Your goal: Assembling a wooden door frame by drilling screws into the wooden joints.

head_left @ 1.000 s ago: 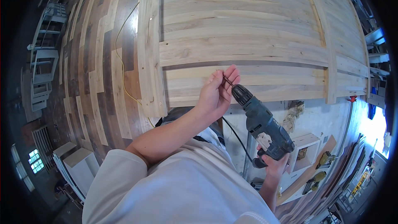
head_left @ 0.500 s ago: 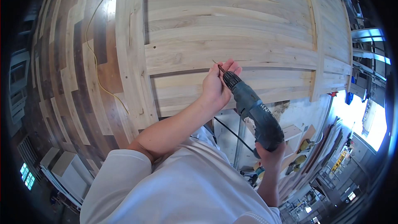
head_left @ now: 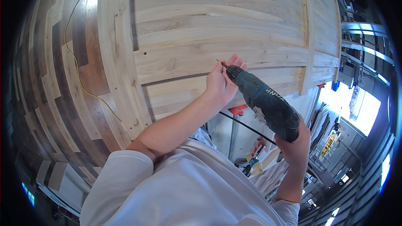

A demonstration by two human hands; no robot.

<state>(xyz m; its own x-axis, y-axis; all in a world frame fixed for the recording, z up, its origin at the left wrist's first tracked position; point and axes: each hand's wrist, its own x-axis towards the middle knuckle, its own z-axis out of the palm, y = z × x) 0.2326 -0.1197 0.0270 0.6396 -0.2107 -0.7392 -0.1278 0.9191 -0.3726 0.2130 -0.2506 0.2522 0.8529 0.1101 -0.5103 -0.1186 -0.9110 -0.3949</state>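
A dark green corded drill [head_left: 268,100] lies slantwise in front of me, its black chuck [head_left: 234,72] toward the upper left. My right hand [head_left: 296,144] is wrapped round the drill's rear end and handle. At the chuck end is my left hand [head_left: 221,84], its thumb against the thin drill bit [head_left: 224,63] and the other fingers reaching behind the chuck, partly hidden by it. Beneath the bit is a pale wooden panel [head_left: 188,56] with raised frame strips and a small dark hole [head_left: 145,53] in its face.
Dark and light wood strips form a surface [head_left: 79,83] on the left, with a thin yellow cord [head_left: 76,65] lying across it. A black cable [head_left: 247,126] runs below the drill. Another power tool [head_left: 254,165] sits lower down. Racks and a bright window [head_left: 362,113] are at the right.
My right hand and the drill's rear end have moved right, so the drill lies flatter. The left hand stays at the chuck and bit. The panel has shifted left in view.
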